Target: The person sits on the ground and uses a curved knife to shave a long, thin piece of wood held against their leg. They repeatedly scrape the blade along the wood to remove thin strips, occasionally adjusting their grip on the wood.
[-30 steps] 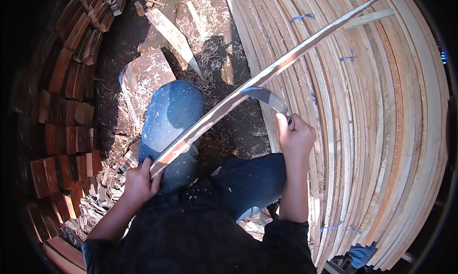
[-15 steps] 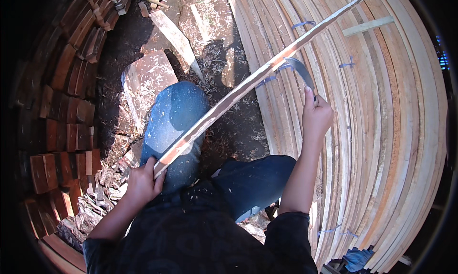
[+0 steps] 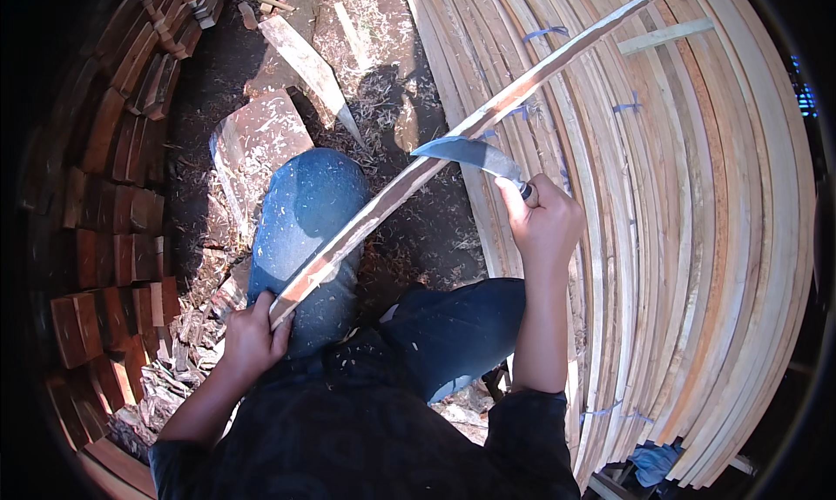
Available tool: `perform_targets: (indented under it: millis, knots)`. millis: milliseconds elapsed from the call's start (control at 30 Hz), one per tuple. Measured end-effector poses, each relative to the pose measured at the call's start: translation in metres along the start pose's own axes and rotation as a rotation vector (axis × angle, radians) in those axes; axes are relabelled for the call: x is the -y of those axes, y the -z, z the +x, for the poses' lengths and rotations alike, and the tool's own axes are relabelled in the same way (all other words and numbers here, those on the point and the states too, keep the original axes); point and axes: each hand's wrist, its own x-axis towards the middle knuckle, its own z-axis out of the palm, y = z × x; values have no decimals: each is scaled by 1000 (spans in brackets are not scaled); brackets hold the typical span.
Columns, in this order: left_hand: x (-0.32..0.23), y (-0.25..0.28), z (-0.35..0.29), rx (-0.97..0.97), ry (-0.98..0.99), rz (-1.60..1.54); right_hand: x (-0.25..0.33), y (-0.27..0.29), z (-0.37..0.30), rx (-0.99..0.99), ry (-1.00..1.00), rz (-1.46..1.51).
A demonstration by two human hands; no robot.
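evidently a shaving or trimming step: the left hand (image 3: 254, 333) is closed round the near end of a long wooden strip (image 3: 522, 87), which slants across the left knee (image 3: 305, 191) and out over the stacked boards (image 3: 679, 265). the right hand (image 3: 550, 217) is wrapped firmly round the handle of a curved knife (image 3: 475, 154), its blade crossing the strip; edge contact cannot be told. the next stroke would seemingly call for a steady left grip and a shallow blade angle.

long, brown-streaked wooden strip (image 3: 396, 194), slanting up rightward; curved knife (image 3: 470, 153), blade across it
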Motion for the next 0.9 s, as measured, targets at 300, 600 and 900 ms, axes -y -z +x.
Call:
perform_targets:
  millis: [300,600,900]
  knots:
    - [0,9,-2,11,-25,25,-107,12,57,-183,-584,64]
    - [2,9,-9,9,-39,-41,-45,-79,-81,378,-484,219]
    - [-6,32,5,148,-17,-214,-17,-106,-123,273,-536,804]
